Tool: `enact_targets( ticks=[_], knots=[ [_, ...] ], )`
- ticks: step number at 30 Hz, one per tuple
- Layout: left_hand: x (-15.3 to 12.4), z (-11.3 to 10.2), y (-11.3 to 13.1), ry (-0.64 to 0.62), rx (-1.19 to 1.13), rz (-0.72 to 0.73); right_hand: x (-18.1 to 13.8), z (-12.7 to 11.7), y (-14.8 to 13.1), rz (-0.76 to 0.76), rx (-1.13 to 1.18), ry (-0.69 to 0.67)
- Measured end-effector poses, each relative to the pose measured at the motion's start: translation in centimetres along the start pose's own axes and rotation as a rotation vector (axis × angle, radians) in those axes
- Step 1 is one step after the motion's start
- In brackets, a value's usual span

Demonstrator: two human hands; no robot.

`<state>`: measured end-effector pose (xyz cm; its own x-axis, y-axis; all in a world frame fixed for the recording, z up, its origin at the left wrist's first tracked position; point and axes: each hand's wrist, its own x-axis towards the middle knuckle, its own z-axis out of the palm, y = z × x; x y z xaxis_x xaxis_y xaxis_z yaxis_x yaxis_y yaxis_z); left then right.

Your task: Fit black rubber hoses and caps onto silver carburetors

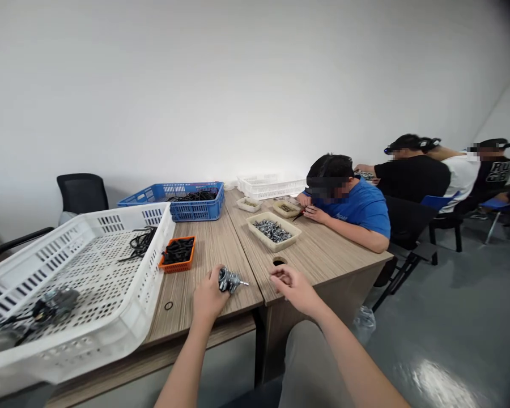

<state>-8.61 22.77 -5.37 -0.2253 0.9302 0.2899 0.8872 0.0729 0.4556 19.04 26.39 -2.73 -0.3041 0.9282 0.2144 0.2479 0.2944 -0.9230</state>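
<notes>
Near the front edge of the wood-grain tabletop [215, 241], the left hand [207, 296] has its grip closed around a carburetor-like metal part [229, 280], whose thin stem points right. Well to its left lies a black ring [168, 309]; behind that stands an orange basket [177, 267] of black pieces. The right hand [298, 289], fingers curled, is beside a round hole [279, 261]; whether its grip pinches anything, I cannot tell. Beyond sits a cream tray [261, 240] of small metal pieces [272, 230].
</notes>
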Motion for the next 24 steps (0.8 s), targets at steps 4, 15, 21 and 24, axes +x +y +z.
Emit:
enact_targets(
  ticks=[4,15,21,24],
  knots=[
    [-0.1,-0.1,-0.2,0.011,-0.024,0.016,0.2,3.2,-3.1,-0.052,-0.145,-0.052],
    [-0.1,-0.3,0.1,0.025,-0.008,0.036,0.9,8.5,-2.2,-0.212,-0.318,-0.019],
    [-0.1,-0.3,0.1,0.005,0.007,0.028,0.5,9.1,-1.6,-0.306,-0.429,0.057],
    [-0.2,-0.3,0.2,0.004,0.015,0.021,0.3,9.2,-1.9,-0.254,-0.442,0.065]
  ],
)
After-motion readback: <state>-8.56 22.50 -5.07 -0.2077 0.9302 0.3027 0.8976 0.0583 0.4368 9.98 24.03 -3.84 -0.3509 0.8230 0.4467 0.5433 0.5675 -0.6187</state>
